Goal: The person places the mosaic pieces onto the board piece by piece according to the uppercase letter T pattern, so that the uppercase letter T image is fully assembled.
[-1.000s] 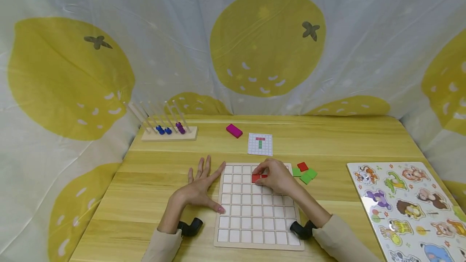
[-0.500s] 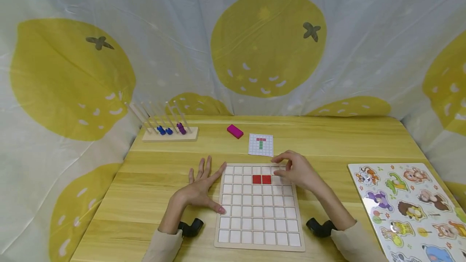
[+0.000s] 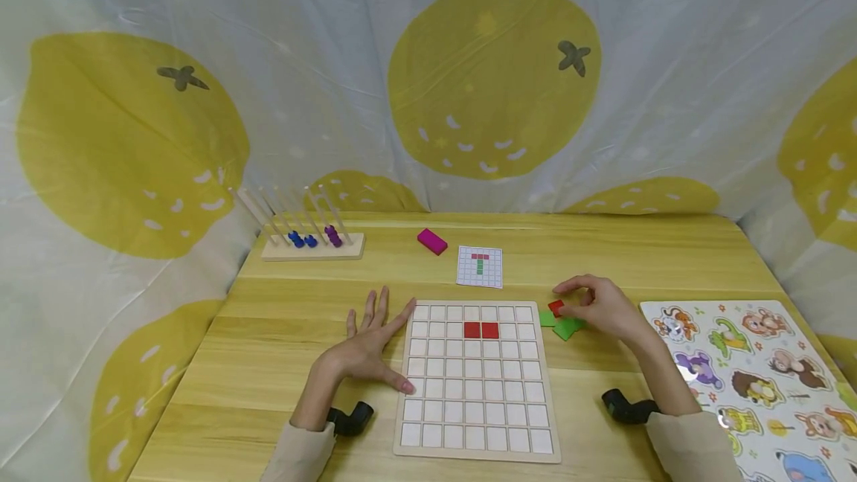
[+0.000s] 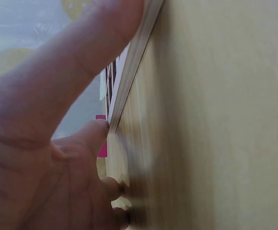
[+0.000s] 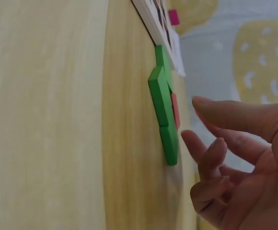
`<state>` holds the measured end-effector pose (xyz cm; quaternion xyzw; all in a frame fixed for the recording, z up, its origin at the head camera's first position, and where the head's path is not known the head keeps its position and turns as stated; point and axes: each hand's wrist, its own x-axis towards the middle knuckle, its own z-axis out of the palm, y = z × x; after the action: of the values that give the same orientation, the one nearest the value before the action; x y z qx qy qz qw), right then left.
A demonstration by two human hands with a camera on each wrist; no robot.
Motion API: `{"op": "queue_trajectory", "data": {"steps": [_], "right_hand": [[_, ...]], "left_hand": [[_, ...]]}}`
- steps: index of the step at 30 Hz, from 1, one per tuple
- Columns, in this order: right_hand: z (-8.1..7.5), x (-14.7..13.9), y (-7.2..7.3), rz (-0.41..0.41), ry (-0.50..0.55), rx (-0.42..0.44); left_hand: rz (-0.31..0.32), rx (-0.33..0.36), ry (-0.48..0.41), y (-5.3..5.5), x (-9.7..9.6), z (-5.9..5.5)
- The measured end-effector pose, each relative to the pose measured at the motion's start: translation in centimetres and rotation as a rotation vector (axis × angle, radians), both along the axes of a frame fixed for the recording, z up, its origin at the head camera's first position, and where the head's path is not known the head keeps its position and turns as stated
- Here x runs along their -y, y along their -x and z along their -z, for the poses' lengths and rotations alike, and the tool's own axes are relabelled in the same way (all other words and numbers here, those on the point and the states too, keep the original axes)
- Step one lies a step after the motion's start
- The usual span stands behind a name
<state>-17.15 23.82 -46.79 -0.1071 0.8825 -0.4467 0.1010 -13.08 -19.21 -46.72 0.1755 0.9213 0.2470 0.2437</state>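
A square wooden grid board (image 3: 477, 393) with white cells lies on the table, two red tiles (image 3: 490, 330) side by side in its second row. My left hand (image 3: 361, 348) rests with fingers spread at the board's left edge, thumb and index tip at the frame. My right hand (image 3: 602, 307) hovers over a small group of loose tiles to the right of the board. Thumb and index finger are apart, either side of a loose red tile (image 3: 556, 308), with nothing held in the right wrist view. Several green tiles (image 5: 159, 98) lie around that red one, partly under the hand.
Behind the board lies a pattern card (image 3: 479, 267) with a red and green T. A magenta block (image 3: 432, 242) and a peg stand (image 3: 313, 250) with blue and purple beads sit further back. At right is an animal puzzle board (image 3: 736, 363).
My right hand has let go of the second red tile, leaving both in view on the board, and moved right to the loose tiles. The left hand stays in place.
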Motion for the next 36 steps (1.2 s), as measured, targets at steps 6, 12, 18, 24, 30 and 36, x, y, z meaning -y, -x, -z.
{"op": "queue_trajectory", "data": {"steps": [6, 12, 18, 24, 30, 36], "right_hand": [[0.6, -0.4, 0.2, -0.016, 0.016, 0.037], [0.7, -0.1, 0.1, -0.056, 0.055, 0.061], [0.7, 0.1, 0.0, -0.049, 0.034, 0.033], [0.8, 0.3, 0.0, -0.030, 0.003, 0.018], [1.0, 0.5, 0.1, -0.007, -0.022, 0.010], [1.1, 0.7, 0.1, 0.019, -0.043, -0.007]], "left_hand": [[-0.004, 0.006, -0.009, 0.0, 0.0, 0.0], [0.000, -0.005, -0.036, 0.1, 0.1, 0.3], [0.004, 0.009, -0.080, -0.1, 0.3, 0.0], [0.021, -0.017, -0.143, 0.0, 0.7, 0.8], [0.009, -0.001, -0.079, 0.1, 0.3, 0.3], [0.001, 0.012, -0.012, 0.0, 0.0, -0.1]]}}
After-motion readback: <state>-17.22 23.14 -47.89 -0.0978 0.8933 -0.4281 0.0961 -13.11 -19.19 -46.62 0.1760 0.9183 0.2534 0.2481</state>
